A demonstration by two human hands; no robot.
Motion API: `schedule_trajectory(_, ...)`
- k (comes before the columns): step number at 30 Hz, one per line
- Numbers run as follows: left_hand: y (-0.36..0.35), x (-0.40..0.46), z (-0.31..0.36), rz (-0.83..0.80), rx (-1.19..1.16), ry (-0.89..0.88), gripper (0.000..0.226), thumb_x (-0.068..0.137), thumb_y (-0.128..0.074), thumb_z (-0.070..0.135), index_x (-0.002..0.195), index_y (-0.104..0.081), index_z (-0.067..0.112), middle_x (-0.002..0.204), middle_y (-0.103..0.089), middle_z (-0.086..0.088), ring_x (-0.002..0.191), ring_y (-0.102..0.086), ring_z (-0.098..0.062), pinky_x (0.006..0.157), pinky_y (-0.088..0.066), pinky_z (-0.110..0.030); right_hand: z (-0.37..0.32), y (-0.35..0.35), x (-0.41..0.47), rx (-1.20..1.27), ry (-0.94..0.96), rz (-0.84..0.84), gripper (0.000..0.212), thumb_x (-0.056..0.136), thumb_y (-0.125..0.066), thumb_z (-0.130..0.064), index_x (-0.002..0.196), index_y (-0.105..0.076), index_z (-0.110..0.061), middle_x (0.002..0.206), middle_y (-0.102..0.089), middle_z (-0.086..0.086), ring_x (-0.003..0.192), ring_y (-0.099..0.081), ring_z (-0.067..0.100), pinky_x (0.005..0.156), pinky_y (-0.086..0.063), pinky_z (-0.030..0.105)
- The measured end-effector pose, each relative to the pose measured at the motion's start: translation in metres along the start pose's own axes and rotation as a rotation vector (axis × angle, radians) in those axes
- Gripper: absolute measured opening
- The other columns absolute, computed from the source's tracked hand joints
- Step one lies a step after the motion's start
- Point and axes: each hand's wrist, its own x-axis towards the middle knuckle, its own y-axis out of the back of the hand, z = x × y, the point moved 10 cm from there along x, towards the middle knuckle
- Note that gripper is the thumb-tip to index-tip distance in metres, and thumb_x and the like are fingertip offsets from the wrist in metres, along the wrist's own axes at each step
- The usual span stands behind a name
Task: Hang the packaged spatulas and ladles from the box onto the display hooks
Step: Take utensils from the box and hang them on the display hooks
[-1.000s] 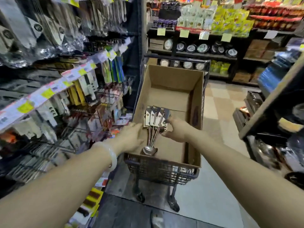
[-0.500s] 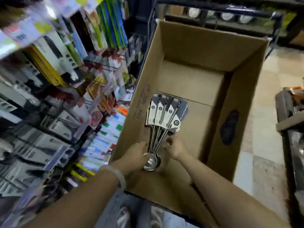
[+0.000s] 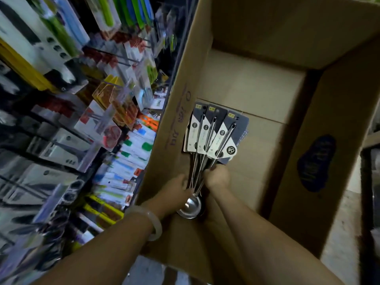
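Gripping a fan of carded ladles [image 3: 207,153] low in the box [image 3: 257,95], both hands are on the bundle at once. From the head view, the left hand [image 3: 176,188] closes round the stems just above the stacked bowls, and the right hand [image 3: 218,177] clamps the same stems a touch higher, just under the cards. The long axis runs straight away from the person: bowls nearest the body, hang-hole cards fanned at the far end, leaning a little right. They sit against the box's left wall, so the left hand is the nearer to that side. The hooks [image 3: 115,58], crowded with stock, lie off to the left beyond that wall. So, I'd say, the bundle has to come up over the wall and swing left, card ends leading. There is only the one view.
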Motion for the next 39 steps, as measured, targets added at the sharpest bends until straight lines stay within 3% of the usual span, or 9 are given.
schedule_trajectory(3,-0.001,0.003,-0.001,-0.031,-0.029,0.001,0.044,0.09,-0.053,0.017,0.131,-0.043,0.004,0.133,-0.052,-0.016,0.122,-0.05,-0.026,0.103,-0.038,-0.03,-0.005,0.006,-0.001,0.042,0.015,0.037,0.019,0.088,-0.056,-0.018,0.073,-0.057,-0.007,0.106,-0.066,0.023,0.1,-0.061,0.034,0.078,-0.046,0.032)
schedule_trajectory(7,0.0,0.007,0.002,-0.056,-0.022,-0.018,0.045,0.092,-0.052,0.017,0.133,-0.041,0.004,0.133,-0.052,-0.015,0.123,-0.05,-0.025,0.098,-0.038,-0.025,-0.008,0.006,0.006,0.043,-0.024,0.015,0.034,0.088,-0.061,-0.026,0.109,-0.061,0.001,0.114,-0.065,0.021,0.107,-0.061,0.035,0.084,-0.047,0.035)
schedule_trajectory(13,-0.004,0.011,-0.012,-0.067,-0.061,0.008,0.033,0.089,-0.055,0.009,0.116,-0.05,-0.008,0.113,-0.058,-0.028,0.101,-0.058,-0.035,0.086,-0.044,-0.036,0.0,0.009,-0.002,0.063,-0.038,0.069,0.029,0.092,-0.051,-0.018,0.108,-0.06,0.005,0.115,-0.063,0.023,0.109,-0.058,0.037,0.081,-0.045,0.035)
schedule_trajectory(18,-0.007,0.013,0.001,-0.101,-0.006,-0.043,0.048,0.092,-0.052,0.016,0.135,-0.038,0.003,0.141,-0.045,-0.015,0.131,-0.043,-0.028,0.111,-0.033,-0.033,-0.009,0.03,-0.019,0.17,0.118,0.185,0.03,0.09,-0.056,-0.022,0.067,-0.039,-0.016,0.069,-0.053,0.006,0.077,-0.052,0.026,0.068,-0.037,0.033)
schedule_trajectory(22,0.0,0.01,0.035,-0.03,0.001,-0.164,0.037,0.094,-0.047,0.016,0.131,-0.044,0.01,0.127,-0.055,-0.011,0.122,-0.05,-0.026,0.098,-0.038,-0.029,-0.049,0.044,-0.033,0.306,0.303,0.168,0.037,0.084,-0.063,-0.022,0.059,-0.036,-0.024,0.056,-0.048,0.001,0.062,-0.051,0.029,0.063,-0.044,0.036)
schedule_trajectory(27,0.014,0.008,0.048,0.054,-0.333,-0.202,0.015,0.092,-0.039,-0.001,0.089,-0.052,0.005,0.081,-0.052,-0.012,0.077,-0.051,-0.02,0.059,-0.038,-0.015,-0.08,0.047,-0.035,0.421,0.373,0.042,0.035,0.079,-0.068,-0.025,0.058,-0.041,-0.025,0.064,-0.055,0.01,0.062,-0.06,0.033,0.065,-0.053,0.046)
schedule_trajectory(34,0.026,0.012,0.023,0.085,-0.43,-0.138,0.025,0.094,-0.041,0.003,0.077,-0.051,0.017,0.067,-0.054,-0.001,0.07,-0.051,-0.016,0.064,-0.041,-0.023,0.01,0.026,0.003,0.315,0.067,0.053,0.031,0.084,-0.064,-0.02,0.056,-0.05,-0.017,0.071,-0.064,0.01,0.072,-0.059,0.027,0.07,-0.047,0.039)
schedule_trajectory(37,0.026,0.013,0.011,0.09,-0.436,-0.1,0.016,0.095,-0.044,0.008,0.084,-0.054,0.015,0.066,-0.056,-0.001,0.068,-0.053,-0.014,0.064,-0.041,-0.023,0.037,-0.008,-0.006,0.155,-0.052,-0.078,0.006,0.084,-0.064,-0.015,0.085,-0.066,-0.009,0.093,-0.067,0.012,0.09,-0.063,0.027,0.087,-0.05,0.038)
schedule_trajectory(39,0.023,0.011,0.008,0.066,-0.445,-0.084,0.015,0.095,-0.044,0.009,0.084,-0.053,0.014,0.066,-0.056,-0.001,0.069,-0.053,-0.013,0.064,-0.042,-0.023,0.04,-0.014,-0.008,0.142,-0.092,-0.026,0.022,0.085,-0.063,-0.016,0.103,-0.064,-0.003,0.106,-0.067,0.015,0.101,-0.062,0.03,0.088,-0.047,0.032)
